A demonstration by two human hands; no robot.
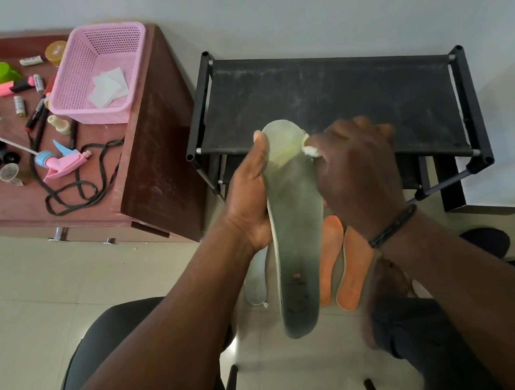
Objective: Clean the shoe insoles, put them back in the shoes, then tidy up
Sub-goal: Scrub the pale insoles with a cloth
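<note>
Two hands work over a grey insole (291,223) held upright above the floor: the left hand (249,192) grips its left edge, thumb up along the toe end, while the right hand (354,165) pinches a small white wad (310,148) against the toe area, fingers curled round it. A paler patch shows on the toe where the wad touches. By my reading the wiping step is in hand, with the heel end of this insole yet to be gone over. Below, on the tiled floor (68,278), lie three more insoles: a pale one (255,277) to the left and two orange ones (330,250) (352,267) to the right, close together. Dark shapes at the right edge may be shoes; too little shows to tell. Next the wad would need dragging down the length toward the heel, the left hand holding firm so the thin sole does not fold. Farther off stands a black rack (335,97), its top bare fabric. To the left, a brown worktop (151,161) carries a pink spray head (62,161), a black cord (84,187), markers, and a pink basket (97,75) with white wipes (108,86) inside.
</note>
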